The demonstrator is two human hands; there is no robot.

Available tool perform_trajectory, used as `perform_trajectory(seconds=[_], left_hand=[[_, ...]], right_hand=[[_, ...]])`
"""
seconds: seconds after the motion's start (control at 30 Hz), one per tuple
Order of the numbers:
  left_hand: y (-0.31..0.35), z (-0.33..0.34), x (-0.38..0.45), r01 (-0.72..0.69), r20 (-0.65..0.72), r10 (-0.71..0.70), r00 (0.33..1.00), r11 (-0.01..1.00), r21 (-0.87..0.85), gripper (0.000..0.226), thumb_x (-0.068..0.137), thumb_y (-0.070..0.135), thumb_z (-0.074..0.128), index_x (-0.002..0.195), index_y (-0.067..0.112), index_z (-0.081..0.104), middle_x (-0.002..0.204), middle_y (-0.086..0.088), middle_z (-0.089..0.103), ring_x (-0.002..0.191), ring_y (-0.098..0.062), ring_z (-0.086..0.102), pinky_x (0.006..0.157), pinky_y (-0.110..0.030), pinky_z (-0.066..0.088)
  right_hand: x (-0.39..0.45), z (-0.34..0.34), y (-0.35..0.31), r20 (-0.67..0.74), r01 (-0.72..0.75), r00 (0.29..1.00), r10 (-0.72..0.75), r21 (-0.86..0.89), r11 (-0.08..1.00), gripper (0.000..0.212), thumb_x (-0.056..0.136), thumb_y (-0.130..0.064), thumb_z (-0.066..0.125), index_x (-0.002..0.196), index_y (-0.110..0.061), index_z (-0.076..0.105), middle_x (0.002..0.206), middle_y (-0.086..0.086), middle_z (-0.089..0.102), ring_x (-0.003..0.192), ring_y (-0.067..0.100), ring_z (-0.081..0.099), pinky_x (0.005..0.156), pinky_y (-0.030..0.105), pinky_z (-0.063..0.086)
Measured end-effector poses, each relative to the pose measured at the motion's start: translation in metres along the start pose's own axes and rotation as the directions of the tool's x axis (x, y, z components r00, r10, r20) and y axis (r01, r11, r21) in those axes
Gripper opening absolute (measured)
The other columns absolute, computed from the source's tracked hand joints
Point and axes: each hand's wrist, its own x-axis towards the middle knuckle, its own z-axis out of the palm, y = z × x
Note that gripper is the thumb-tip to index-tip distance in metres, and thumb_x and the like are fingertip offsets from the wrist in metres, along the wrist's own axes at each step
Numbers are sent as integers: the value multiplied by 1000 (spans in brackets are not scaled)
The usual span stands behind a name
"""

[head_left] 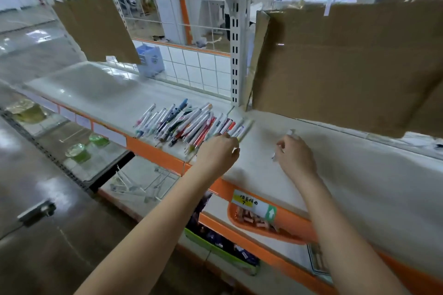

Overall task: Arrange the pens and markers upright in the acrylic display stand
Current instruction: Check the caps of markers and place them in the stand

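Observation:
Several pens and markers (187, 122) lie flat in a loose row on the white shelf (335, 175), mostly white barrels with red, blue and green parts. At the right end of that row, my left hand (219, 151) has its fingers curled round a white pen whose end shows by the thumb. To the right, my right hand (296, 153) grips a white marker (290, 132) held roughly upright over the bare shelf, with its tip showing below the fingers. I cannot make out a clear acrylic stand.
Cardboard sheets (347, 67) hang behind the shelf at right and upper left. A white upright post (236, 55) and wire grid (191, 64) back the pens, with a blue box (151, 61) behind the grid. An orange tray (259, 223) sits on the lower shelf.

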Motion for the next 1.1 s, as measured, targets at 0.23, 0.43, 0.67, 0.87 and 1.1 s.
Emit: perform_trajectory(seconds=[0.23,0.43,0.67,0.87,1.1], left_hand=[[7,29,90,9,63,-6,998,998,-54,24,89,12,47,105,5,62,103,-14,61,99,-33,55,70,-36,42],[7,44,134,28,138,-15,990,995,-95,19,89,10,46,102,5,57,101,-13,59,93,-33,58,61,-30,34],[9,45,158,-41,263,85,961,985,-170,30,84,8,53,114,7,59,111,-12,60,100,-31,58,72,-30,42],[15,29,165,-90,307,225,925,914,-396,29,84,16,54,110,10,64,103,-8,67,95,-26,60,81,-32,50],[31,4,169,-190,315,455,833,770,-610,27,84,20,61,112,20,63,99,0,67,82,-18,59,70,-23,46]], right_hand=[[63,21,8,17,-139,990,140,-60,989,39,91,-27,54,117,1,52,119,16,51,111,30,50,84,33,43],[76,26,17,-3,-231,973,231,25,973,36,84,-11,59,116,2,51,117,19,52,108,34,53,87,34,42],[86,28,20,23,-249,968,249,-31,968,33,88,-13,55,118,-4,50,115,17,58,110,31,53,86,33,41],[87,20,18,77,-303,950,304,-28,953,31,90,-19,54,119,-10,51,110,10,63,105,27,57,82,30,42],[59,-6,-1,-87,-399,905,416,162,903,24,85,-16,63,109,-16,61,97,5,65,89,22,60,71,26,40]])
